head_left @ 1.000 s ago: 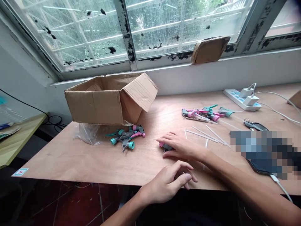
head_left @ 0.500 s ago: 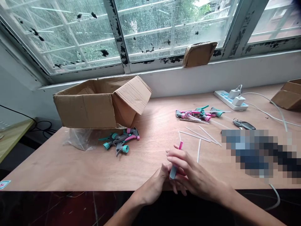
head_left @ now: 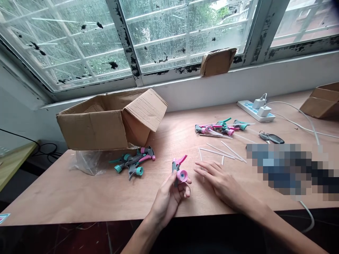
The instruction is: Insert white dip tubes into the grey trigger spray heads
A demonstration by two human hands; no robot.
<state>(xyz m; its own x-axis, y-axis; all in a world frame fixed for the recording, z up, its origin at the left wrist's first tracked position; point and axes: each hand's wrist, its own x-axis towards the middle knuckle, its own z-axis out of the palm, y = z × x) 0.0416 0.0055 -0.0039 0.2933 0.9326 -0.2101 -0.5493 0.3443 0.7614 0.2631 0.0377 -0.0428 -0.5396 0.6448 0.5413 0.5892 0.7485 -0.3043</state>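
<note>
My left hand [head_left: 169, 197] is closed around a trigger spray head [head_left: 175, 173] in grey and pink, held upright just above the table's front part. Its pink collar faces me, showing the round opening. To the right, my right hand [head_left: 217, 178] lies low over the table with fingers stretched out. Beneath those fingertips runs a thin clear plastic tube [head_left: 200, 154], partly hidden; whether they touch it I cannot make out. Several more tubes [head_left: 217, 152] lie loose beyond this hand.
Grey and teal spray heads [head_left: 134, 162] lie in a pile at left, by a cardboard box [head_left: 91, 130] and a clear plastic bag [head_left: 88, 163]. More spray heads [head_left: 225, 127] lie farther back. Keys [head_left: 275, 138], a power strip [head_left: 255, 110] and a blurred-out item [head_left: 280, 169] are at right.
My hands have come apart. My left hand has turned the spray head so its pink collar faces me, while my right hand has let go and moved right, down to the tubes.
</note>
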